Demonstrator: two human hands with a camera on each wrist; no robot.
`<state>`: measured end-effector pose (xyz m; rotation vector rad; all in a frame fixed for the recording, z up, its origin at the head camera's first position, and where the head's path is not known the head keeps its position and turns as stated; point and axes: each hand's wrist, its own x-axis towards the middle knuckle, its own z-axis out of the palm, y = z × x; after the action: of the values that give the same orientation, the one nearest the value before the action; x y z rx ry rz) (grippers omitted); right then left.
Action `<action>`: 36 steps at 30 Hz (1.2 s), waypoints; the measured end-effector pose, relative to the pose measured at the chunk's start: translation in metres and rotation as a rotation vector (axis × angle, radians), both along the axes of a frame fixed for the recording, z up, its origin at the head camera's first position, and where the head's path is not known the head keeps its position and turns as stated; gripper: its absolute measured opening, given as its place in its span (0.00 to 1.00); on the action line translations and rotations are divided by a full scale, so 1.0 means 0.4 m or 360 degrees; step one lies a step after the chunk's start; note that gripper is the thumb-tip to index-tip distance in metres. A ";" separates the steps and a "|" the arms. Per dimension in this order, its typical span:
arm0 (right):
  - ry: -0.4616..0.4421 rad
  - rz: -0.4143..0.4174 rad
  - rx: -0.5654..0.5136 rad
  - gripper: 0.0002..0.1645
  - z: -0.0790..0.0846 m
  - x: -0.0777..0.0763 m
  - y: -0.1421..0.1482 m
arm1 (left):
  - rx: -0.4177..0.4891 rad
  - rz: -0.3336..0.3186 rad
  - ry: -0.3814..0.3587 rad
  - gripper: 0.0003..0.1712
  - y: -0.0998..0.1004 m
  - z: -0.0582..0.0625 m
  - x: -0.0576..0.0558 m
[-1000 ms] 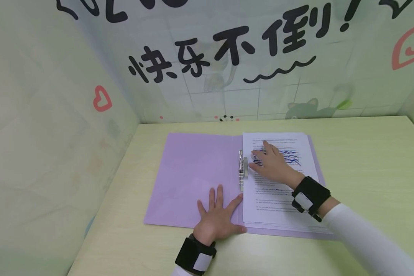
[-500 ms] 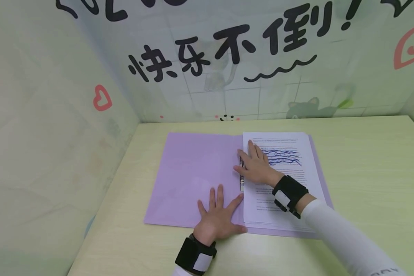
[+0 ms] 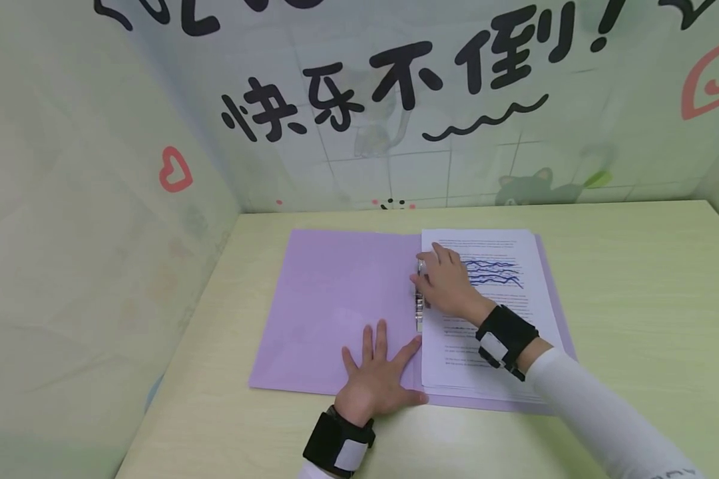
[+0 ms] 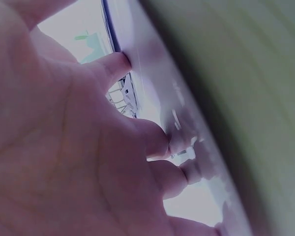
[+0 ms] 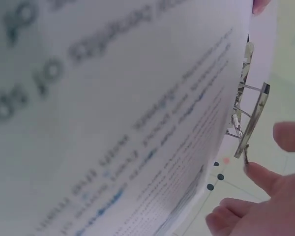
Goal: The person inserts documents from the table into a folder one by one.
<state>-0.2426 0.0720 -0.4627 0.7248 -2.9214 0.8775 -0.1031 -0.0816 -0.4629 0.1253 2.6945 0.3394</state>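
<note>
An open purple folder (image 3: 335, 299) lies on the table, its right side covered by a stack of printed paper sheets (image 3: 485, 359). Wavy blue pen lines cross the top sheet. Along the fold runs a metal lever clip (image 3: 419, 316), partly hidden by my right hand (image 3: 449, 286). In the right wrist view, the metal clip (image 5: 255, 120) shows a raised bar, and one fingertip (image 5: 255, 171) touches its small end lever; the thumb is apart from it. My left hand (image 3: 374, 382) rests with spread, straight fingers on the folder's lower edge by the fold.
The folder and sheets lie on a pale wooden table (image 3: 635, 299). Behind it stands a wall covering (image 3: 359, 173) with black lettering and printed drawings. Another wall (image 3: 96, 266) bounds the table's left side. Both wrists wear black bands.
My right hand has moved left from the middle of the top sheet to the metal clip, and its fingers have bent somewhat. The left hand and the folder have stayed in place.
</note>
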 end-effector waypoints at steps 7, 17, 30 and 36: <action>0.0109 -0.0005 -0.0225 0.11 0.035 0.015 -0.009 | 0.0012 0.0002 0.0002 0.50 0.000 0.006 0.003; -0.0196 0.0102 -0.0213 0.09 0.063 0.051 -0.006 | 0.0026 0.0020 -0.0006 0.50 -0.002 0.010 0.001; -0.0695 -0.0232 0.0322 0.75 0.078 0.044 0.035 | 0.0035 0.0033 -0.0019 0.50 0.000 0.010 0.002; -0.0743 -0.0223 0.0383 0.83 0.060 0.046 0.046 | 0.0034 0.0021 -0.0019 0.50 0.001 0.012 0.002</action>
<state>-0.2244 0.0905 -0.4387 0.3461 -3.4823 0.7785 -0.1023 -0.0813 -0.4579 0.1117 2.6816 0.3721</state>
